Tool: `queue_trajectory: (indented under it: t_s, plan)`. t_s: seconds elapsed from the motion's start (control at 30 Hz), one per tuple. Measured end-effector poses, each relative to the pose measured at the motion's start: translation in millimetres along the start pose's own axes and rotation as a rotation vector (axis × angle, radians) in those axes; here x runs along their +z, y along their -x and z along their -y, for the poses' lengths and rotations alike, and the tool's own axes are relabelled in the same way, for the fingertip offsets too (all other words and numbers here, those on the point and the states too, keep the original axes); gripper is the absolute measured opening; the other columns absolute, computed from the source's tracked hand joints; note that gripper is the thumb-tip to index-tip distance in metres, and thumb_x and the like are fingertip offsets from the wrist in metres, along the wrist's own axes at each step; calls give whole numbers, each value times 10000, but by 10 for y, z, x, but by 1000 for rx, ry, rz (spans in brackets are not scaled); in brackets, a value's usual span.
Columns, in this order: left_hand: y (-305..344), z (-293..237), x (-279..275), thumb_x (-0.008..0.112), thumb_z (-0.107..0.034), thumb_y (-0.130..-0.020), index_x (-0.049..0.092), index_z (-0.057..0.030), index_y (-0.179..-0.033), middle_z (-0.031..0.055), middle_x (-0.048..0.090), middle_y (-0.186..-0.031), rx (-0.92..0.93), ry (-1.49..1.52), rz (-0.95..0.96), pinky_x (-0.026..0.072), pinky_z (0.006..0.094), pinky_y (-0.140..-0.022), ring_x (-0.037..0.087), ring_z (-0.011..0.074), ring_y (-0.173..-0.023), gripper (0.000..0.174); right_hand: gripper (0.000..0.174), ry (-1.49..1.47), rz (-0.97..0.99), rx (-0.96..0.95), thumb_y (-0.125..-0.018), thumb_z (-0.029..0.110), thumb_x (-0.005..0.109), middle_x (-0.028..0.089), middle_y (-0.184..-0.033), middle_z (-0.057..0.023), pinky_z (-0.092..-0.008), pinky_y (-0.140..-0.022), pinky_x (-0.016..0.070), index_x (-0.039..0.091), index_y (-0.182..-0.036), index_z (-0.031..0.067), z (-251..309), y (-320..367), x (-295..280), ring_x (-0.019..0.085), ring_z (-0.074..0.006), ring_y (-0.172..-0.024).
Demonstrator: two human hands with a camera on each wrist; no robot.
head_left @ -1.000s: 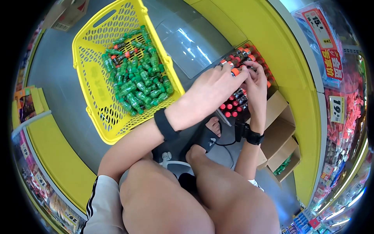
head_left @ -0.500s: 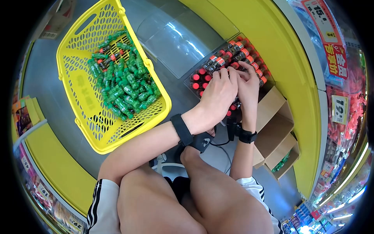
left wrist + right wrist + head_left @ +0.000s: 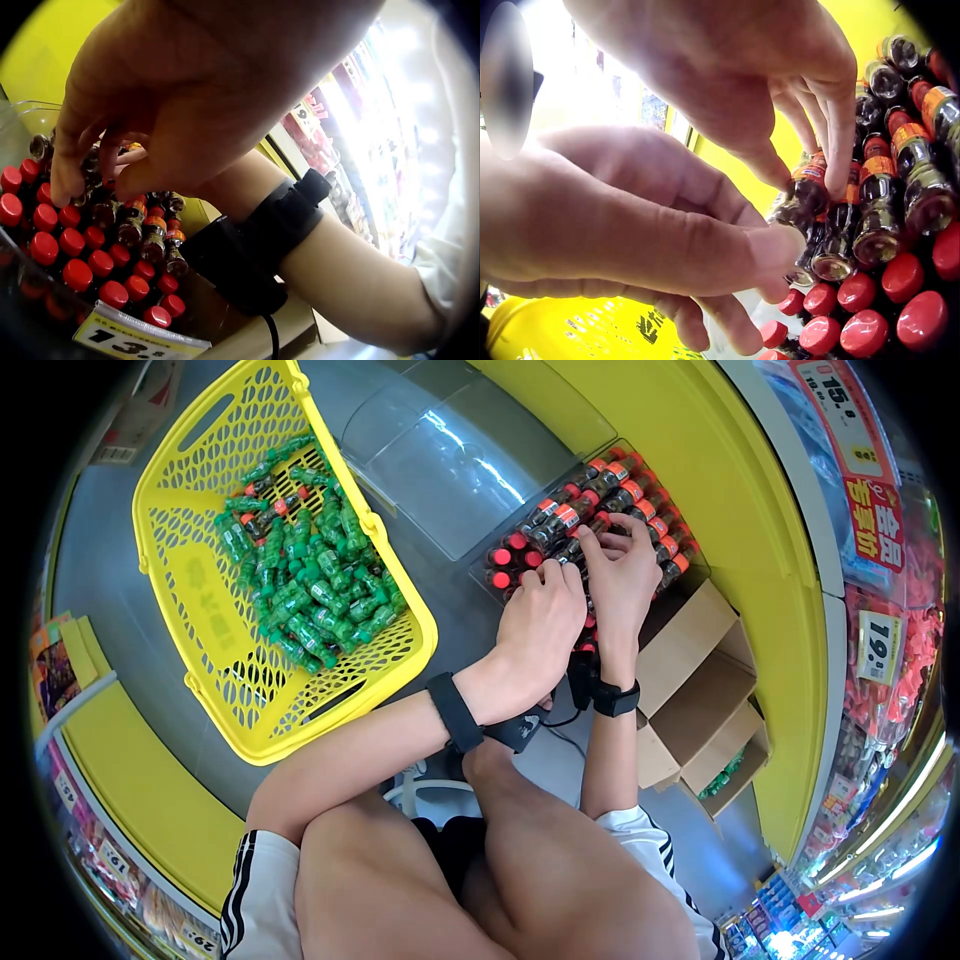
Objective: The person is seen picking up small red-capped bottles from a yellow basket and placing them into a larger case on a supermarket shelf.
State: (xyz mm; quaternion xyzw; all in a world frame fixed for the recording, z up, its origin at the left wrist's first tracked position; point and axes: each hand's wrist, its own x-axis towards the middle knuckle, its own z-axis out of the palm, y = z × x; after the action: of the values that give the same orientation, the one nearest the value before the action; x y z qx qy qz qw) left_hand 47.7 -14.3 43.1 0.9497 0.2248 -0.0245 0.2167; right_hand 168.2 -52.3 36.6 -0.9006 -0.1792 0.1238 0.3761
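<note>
My right hand reaches over rows of small dark bottles with red caps and orange-red labels, packed in a clear box. In the right wrist view, its thumb and fingers pinch one small dark bottle lying on the top layer. My left hand hovers lower and to the left, above upright bottles whose red caps show in the left wrist view. Its fingers are loosely bent, the thumb lies near the index finger, and nothing shows between them.
A yellow basket at left holds many small green bottles and a few dark ones. The box's clear lid lies beside it. Right of the box stand open cardboard cartons; a price tag sits at the box's front.
My hands were together over the bottles at a bottle with an orange label; the left hand has since drawn back, down and left. The head view has shifted, and the basket appears farther left.
</note>
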Motion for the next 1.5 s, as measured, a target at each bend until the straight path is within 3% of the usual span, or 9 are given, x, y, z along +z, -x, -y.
queue_trajectory:
  t_s: [0.33,1.3,1.4,1.5]
  plan:
    - [-17,22,49,782,34,-694,602,100,-1117,234,576,-1104,13,25,-6,610,389,-839,637,350,-1034,464,409,-13,-54,-14,-904,233,844,785,-953,-172,-377,-766,624,681,-1179,-22,3,-9,53,787,-249,-825]
    - [-31,71,36,760,44,-684,590,84,-1081,241,538,-1140,-18,-6,-33,582,407,-840,614,371,-1051,435,419,3,-70,-32,-907,253,854,777,-908,-156,-376,-725,614,665,-1179,-3,-8,-4,62,778,-246,-794]
    - [-38,86,31,758,34,-699,592,82,-1082,236,541,-1144,-19,-15,-30,585,408,-836,619,366,-1047,420,419,20,-66,-35,-913,259,850,746,-885,-137,-386,-714,597,667,-1188,1,4,16,53,738,-245,-728]
    - [-28,101,27,756,20,-720,594,78,-1081,235,545,-1149,-18,-26,-38,590,407,-837,623,362,-1042,400,408,162,-106,-154,-955,275,809,687,-954,-138,-404,-716,580,690,-1278,57,-20,20,65,694,-260,-715]
